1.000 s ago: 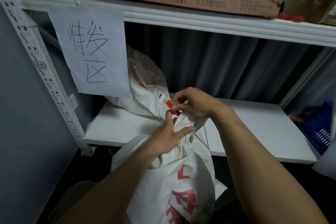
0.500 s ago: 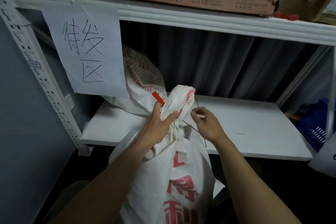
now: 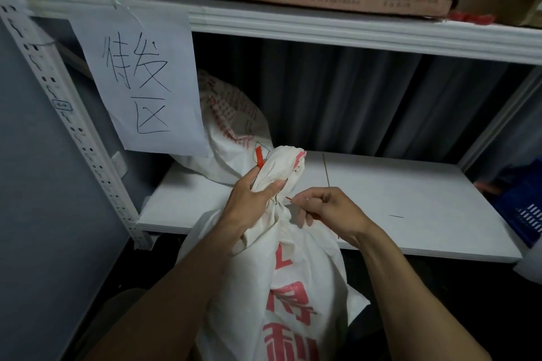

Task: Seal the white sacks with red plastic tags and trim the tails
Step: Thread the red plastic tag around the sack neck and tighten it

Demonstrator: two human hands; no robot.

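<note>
At the far left a perforated upright (image 3: 58,114) of the white rack is seen. A handwritten paper sign (image 3: 140,79) is hung from the upper shelf beside it. Behind the sign's lower corner a second white sack (image 3: 234,138) with red print is laid on the lower shelf board (image 3: 396,184). Whether it has been tagged cannot be told, since its mouth is hidden.

In front of the board the white sack (image 3: 293,287) being worked on is stood upright, its gathered neck bunched above the grip. The neck is clasped by the left hand (image 3: 252,199), with fingers and thumb curled round the cloth. The flat head of the red plastic tag (image 3: 258,157) is seen sticking up just above the knuckles, against the neck. The right hand (image 3: 325,208) is held close beside the neck with its fingers curled in, and the thin red tail (image 3: 289,198) is pinched at the fingertips.

The job is judged to be at the cinching step. The tag appears to be looped round the neck, but how tightly it is drawn cannot be made out. Pulling it snug and trimming the tail are judged to be outstanding, and no cutter is seen.

Further right a short thin strand (image 3: 396,216) is lying on the board, and a blue crate (image 3: 525,208) is partly seen at the edge.
</note>
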